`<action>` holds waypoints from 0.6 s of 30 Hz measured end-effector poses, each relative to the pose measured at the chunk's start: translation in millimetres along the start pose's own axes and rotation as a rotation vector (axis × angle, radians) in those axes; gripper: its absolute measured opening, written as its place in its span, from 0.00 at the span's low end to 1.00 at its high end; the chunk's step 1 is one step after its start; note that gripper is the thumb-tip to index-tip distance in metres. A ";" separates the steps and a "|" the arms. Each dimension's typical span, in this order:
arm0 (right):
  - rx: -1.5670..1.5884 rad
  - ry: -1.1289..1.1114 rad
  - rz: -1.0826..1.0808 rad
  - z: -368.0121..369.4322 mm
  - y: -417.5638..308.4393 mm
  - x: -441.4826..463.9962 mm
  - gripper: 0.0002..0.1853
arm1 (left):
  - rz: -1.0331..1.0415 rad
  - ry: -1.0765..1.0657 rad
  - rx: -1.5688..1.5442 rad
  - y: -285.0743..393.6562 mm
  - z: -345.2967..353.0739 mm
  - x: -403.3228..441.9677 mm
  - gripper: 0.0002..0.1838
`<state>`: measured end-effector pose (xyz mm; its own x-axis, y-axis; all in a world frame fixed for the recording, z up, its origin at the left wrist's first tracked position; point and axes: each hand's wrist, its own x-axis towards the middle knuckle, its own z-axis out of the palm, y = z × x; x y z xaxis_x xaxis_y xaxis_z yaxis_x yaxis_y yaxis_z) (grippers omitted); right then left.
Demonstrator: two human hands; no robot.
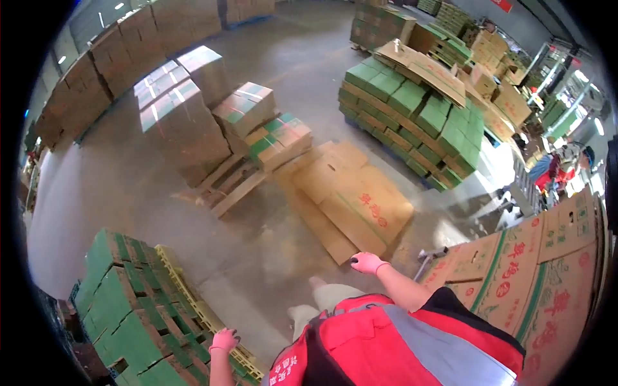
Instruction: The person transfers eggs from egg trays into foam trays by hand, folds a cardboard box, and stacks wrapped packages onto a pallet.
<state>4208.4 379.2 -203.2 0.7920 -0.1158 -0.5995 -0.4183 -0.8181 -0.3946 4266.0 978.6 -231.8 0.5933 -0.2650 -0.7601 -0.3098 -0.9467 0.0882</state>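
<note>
My right hand [368, 262], in a pink glove with dark fingertips, hangs in front of my red vest with its fingers loosely bent. Nothing shows in it. Beyond its fingertips flattened cardboard boxes [351, 199] with red and green print lie on the floor; I see no contact with them. Lower and to the left is my left hand [223, 340], gloved the same way, its fingers slightly apart and no object in it. It appears beside a stack of green cartons [125, 309] and a yellow pallet [187, 293]; whether it touches them I cannot tell.
Cartons [177, 119] stand by a wooden pallet [235, 186] ahead. Green boxes [412, 116] are piled behind the flattened boxes. Large printed cardboard sheets [528, 276] stand at the right, near a metal bar [431, 254]. Another person [560, 170] is farther off.
</note>
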 end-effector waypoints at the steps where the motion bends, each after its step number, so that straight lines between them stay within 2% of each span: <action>1: -0.035 -0.017 0.027 1.9 3.9 -10.3 0.15 | -0.007 0.001 -0.070 -7.3 14.8 3.8 0.24; 3: -0.014 0.007 0.072 14.2 21.9 -24.5 0.14 | -0.034 0.001 -0.180 -12.4 36.3 2.0 0.24; 4: -0.027 -0.055 0.121 13.5 36.5 -26.0 0.15 | -0.046 0.006 -0.217 -7.8 41.6 1.5 0.24; 6: 0.070 0.025 0.292 14.6 64.7 -37.4 0.16 | -0.063 -0.006 -0.263 -9.0 50.7 15.5 0.25; 8: 0.143 0.074 0.444 21.2 97.9 -36.8 0.17 | 0.012 -0.054 -0.316 3.0 40.6 21.1 0.25; 10: 0.142 0.162 0.468 28.4 120.9 -38.1 0.19 | 0.066 -0.057 -0.257 19.2 19.1 30.7 0.26; 14: 0.175 -0.017 0.480 36.4 159.7 -15.3 0.20 | 0.077 -0.013 -0.274 56.3 -31.8 96.7 0.26; 15: 0.134 -0.004 0.439 36.7 172.4 -4.0 0.20 | 0.104 0.079 -0.268 72.8 -45.8 120.0 0.25; 18: 0.116 -0.100 0.394 -2.9 212.4 42.5 0.19 | 0.188 0.177 -0.246 153.8 -114.5 183.7 0.25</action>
<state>4154.5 198.9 -310.6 0.5165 -0.3471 -0.7828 -0.7325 -0.6525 -0.1941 4412.4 763.3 -284.2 0.6690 -0.4458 -0.5946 -0.2502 -0.8885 0.3847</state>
